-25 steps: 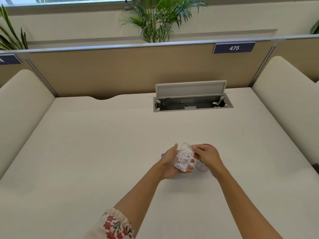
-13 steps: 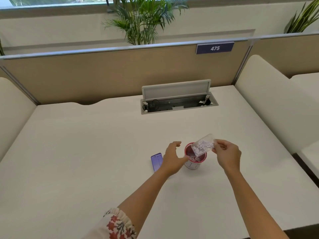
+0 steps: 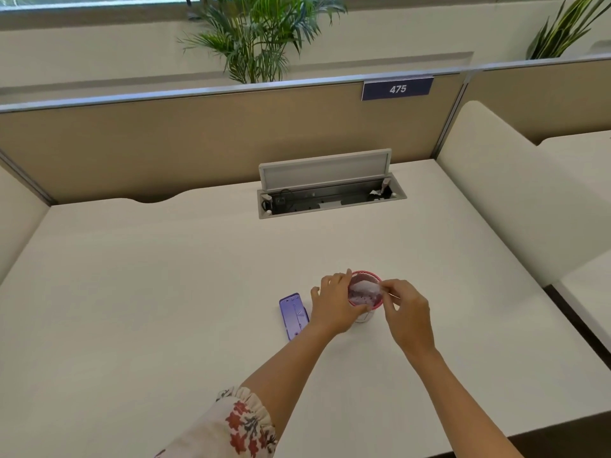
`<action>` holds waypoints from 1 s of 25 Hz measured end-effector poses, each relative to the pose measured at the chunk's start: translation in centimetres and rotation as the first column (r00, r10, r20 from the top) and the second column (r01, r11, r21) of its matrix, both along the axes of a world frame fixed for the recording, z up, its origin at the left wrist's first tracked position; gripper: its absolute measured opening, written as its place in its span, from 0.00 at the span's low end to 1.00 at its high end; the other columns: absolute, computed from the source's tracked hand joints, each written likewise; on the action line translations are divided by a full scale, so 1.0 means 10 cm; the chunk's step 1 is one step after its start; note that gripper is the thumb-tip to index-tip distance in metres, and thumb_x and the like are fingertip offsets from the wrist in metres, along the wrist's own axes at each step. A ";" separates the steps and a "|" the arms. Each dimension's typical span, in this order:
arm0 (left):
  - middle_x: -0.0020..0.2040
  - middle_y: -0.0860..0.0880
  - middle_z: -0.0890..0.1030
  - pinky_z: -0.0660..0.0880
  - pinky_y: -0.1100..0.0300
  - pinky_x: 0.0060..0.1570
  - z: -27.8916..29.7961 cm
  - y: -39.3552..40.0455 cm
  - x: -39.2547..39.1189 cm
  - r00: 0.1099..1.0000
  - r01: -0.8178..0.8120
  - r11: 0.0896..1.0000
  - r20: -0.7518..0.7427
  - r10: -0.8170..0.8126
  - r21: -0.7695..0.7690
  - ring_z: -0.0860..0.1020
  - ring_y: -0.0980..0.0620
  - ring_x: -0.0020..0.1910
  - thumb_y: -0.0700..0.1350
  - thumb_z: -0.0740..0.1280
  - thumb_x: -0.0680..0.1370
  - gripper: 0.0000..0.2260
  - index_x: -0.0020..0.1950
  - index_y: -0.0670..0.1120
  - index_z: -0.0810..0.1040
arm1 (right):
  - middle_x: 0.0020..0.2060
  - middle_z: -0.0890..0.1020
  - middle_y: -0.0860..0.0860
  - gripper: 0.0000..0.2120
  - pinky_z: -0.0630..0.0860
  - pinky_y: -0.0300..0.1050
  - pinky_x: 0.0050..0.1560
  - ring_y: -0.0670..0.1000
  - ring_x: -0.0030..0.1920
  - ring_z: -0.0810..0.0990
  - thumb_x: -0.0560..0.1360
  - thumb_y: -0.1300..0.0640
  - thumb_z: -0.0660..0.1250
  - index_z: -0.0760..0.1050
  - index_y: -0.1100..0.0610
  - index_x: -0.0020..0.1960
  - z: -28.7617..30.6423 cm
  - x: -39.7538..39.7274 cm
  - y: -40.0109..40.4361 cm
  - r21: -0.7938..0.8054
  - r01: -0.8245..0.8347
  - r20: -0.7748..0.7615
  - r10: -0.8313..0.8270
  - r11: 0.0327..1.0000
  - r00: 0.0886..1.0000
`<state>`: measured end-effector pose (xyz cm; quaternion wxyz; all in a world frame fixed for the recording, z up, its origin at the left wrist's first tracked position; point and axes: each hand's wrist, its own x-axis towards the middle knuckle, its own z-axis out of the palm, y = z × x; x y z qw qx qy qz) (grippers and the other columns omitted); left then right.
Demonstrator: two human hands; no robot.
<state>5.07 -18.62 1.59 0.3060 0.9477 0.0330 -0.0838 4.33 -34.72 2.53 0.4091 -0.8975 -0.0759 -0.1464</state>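
A small cup with a pink rim (image 3: 367,280) stands on the white desk (image 3: 165,292). My left hand (image 3: 332,305) grips the cup's left side. My right hand (image 3: 405,312) pinches a clear plastic box (image 3: 363,287) of small pale pieces and holds it tilted over the cup's mouth. Some pale pieces lie inside the cup. A purple flat lid (image 3: 293,315) lies on the desk just left of my left hand.
An open cable tray with a raised grey flap (image 3: 324,170) is set in the desk at the back. A beige partition carries a sign reading 475 (image 3: 396,89). Cream side panels (image 3: 515,190) flank the desk. Plants stand behind the partition.
The clear box passed from both hands to my right hand, then came down over the cup. My left hand moved onto the cup's side.
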 end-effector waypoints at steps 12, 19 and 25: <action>0.69 0.50 0.74 0.55 0.40 0.71 0.06 0.01 0.02 1.000 0.005 0.991 -0.026 -0.002 0.130 0.62 0.46 0.73 0.71 0.67 0.70 0.36 0.74 0.58 0.67 | 0.45 0.85 0.47 0.07 0.80 0.40 0.45 0.48 0.45 0.83 0.75 0.63 0.71 0.82 0.55 0.51 -0.05 -0.06 -0.11 -0.123 0.025 0.093 -0.013 0.992 0.996; 0.70 0.49 0.73 0.55 0.39 0.71 0.10 0.03 0.01 0.999 0.006 0.990 -0.049 0.001 0.141 0.62 0.45 0.74 0.71 0.67 0.70 0.36 0.75 0.59 0.66 | 0.45 0.86 0.47 0.07 0.81 0.40 0.45 0.47 0.44 0.83 0.75 0.63 0.72 0.83 0.55 0.51 -0.01 -0.02 -0.12 -0.099 -0.001 0.094 0.010 0.995 0.996; 0.69 0.49 0.73 0.55 0.39 0.71 0.12 0.03 -0.02 0.998 -0.003 0.992 -0.056 0.010 0.128 0.63 0.45 0.73 0.70 0.68 0.70 0.38 0.77 0.59 0.64 | 0.40 0.86 0.44 0.06 0.80 0.38 0.47 0.44 0.43 0.85 0.74 0.59 0.73 0.85 0.53 0.50 0.04 0.00 -0.10 0.291 0.301 -0.205 -0.248 0.908 0.947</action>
